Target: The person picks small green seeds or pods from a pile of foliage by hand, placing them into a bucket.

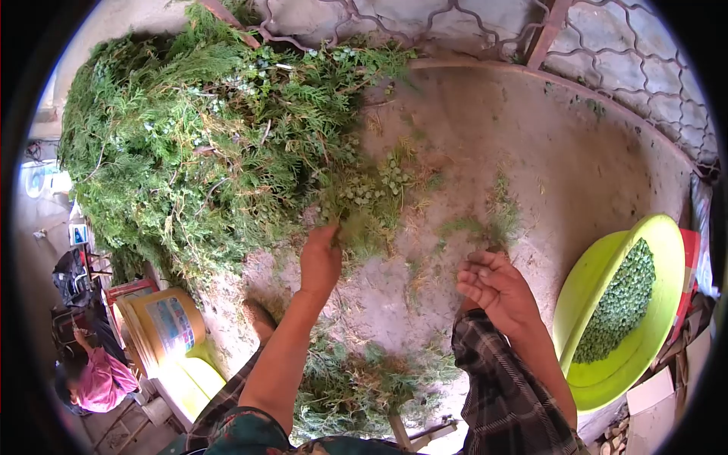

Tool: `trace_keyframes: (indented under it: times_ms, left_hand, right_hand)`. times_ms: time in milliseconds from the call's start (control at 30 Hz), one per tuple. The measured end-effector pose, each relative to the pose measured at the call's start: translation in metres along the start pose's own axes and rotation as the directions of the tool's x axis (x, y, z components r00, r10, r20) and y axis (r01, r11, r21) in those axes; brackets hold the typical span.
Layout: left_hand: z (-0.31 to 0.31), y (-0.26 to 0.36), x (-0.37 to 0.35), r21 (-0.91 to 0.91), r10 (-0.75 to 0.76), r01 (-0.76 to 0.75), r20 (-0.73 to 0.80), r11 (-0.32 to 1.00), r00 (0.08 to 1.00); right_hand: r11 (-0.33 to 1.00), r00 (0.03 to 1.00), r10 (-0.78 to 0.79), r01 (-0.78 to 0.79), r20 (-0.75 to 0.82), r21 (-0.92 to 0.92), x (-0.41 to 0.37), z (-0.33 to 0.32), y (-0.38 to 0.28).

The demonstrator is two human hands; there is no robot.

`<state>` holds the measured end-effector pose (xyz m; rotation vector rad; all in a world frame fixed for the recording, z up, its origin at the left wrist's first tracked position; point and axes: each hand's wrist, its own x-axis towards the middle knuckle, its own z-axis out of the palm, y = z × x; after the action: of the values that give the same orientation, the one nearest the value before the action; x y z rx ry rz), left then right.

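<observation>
A large heap of green conifer branches (205,152) with pale round cones fills the upper left. My left hand (321,258) is closed on a green sprig (368,220) that is blurred and bears pale cones at its upper part. To the right, my right hand (497,288) is palm up with its fingers apart and curled, with nothing visible in it. Just above that hand lie a few loose green bits (500,212). A yellow-green basin (565,318) at the right holds many small green cones (622,311).
More branches (364,387) lie between my legs. A yellow bucket (178,322) stands at the lower left, and near it sits a person in a pink top (106,379). Cardboard (652,402) is at the lower right. A metal lattice (622,45) runs along the top right.
</observation>
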<state>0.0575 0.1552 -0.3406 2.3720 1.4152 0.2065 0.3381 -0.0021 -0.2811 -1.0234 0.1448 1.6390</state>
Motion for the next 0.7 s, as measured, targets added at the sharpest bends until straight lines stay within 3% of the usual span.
trace_keyframes:
  times_ms: [67, 133, 200, 233, 267, 333, 367, 400, 467, 600, 667, 700]
  left_hand:
    - [-0.022, 0.012, 0.010, -0.425, -0.315, 0.301, 0.039, 0.854, 0.948]
    - [-0.038, 0.019, 0.018, -0.397, -0.355, 0.331, 0.015, 0.856, 0.935]
    - [-0.046, 0.016, 0.026, -0.510, -0.280, 0.161, -0.165, 0.845, 0.946]
    - [-0.056, 0.022, 0.028, -0.727, -0.373, 0.277, 0.030, 0.628, 0.927]
    - [-0.061, 0.022, 0.029, -0.722, -0.382, 0.287, 0.034, 0.629, 0.924]
    - [-0.067, 0.023, 0.029, -0.962, -0.396, 0.273, 0.250, 0.003, 0.883]
    - [-0.074, 0.028, 0.027, -0.958, -0.380, 0.266, 0.286, -0.104, 0.880]
    - [-0.077, 0.032, 0.025, -0.957, -0.386, 0.270, 0.288, -0.101, 0.876]
    - [-0.080, 0.043, 0.022, -0.957, -0.341, 0.260, 0.290, -0.132, 0.894]
    - [-0.084, 0.057, 0.016, -0.931, -0.345, 0.354, 0.362, -0.088, 0.866]
    - [-0.084, 0.071, 0.012, -0.919, -0.353, 0.380, 0.391, -0.105, 0.850]
    - [-0.084, 0.078, 0.011, -0.911, -0.360, 0.397, 0.411, -0.116, 0.837]
  right_hand:
    - [0.998, 1.000, 0.015, -0.014, 0.016, -0.059, -0.003, 0.006, -0.006]
    - [0.993, 0.999, 0.038, -0.034, 0.032, -0.116, -0.006, 0.011, -0.014]
    - [0.989, 0.980, 0.005, 0.025, 0.197, -0.148, -0.007, 0.015, -0.022]
    - [0.979, 0.982, -0.030, 0.067, 0.188, -0.194, -0.007, 0.023, -0.024]
    - [0.980, 0.982, -0.019, 0.056, 0.189, -0.191, -0.001, 0.024, -0.023]
    - [0.789, 0.999, 0.046, -0.021, 0.025, -0.614, 0.012, 0.024, -0.021]
    - [0.786, 0.999, 0.041, -0.011, 0.035, -0.618, 0.014, 0.029, -0.019]
    - [0.788, 0.998, 0.048, -0.016, 0.036, -0.615, 0.014, 0.034, -0.016]
    - [0.906, 0.986, 0.099, -0.032, 0.137, -0.421, 0.016, 0.044, -0.012]
    - [0.862, 0.964, 0.162, -0.034, 0.212, -0.506, 0.025, 0.066, -0.010]
    - [0.847, 0.938, 0.090, 0.104, 0.334, -0.522, 0.030, 0.076, -0.003]
    - [0.847, 0.942, 0.092, 0.097, 0.323, -0.523, 0.031, 0.080, 0.004]
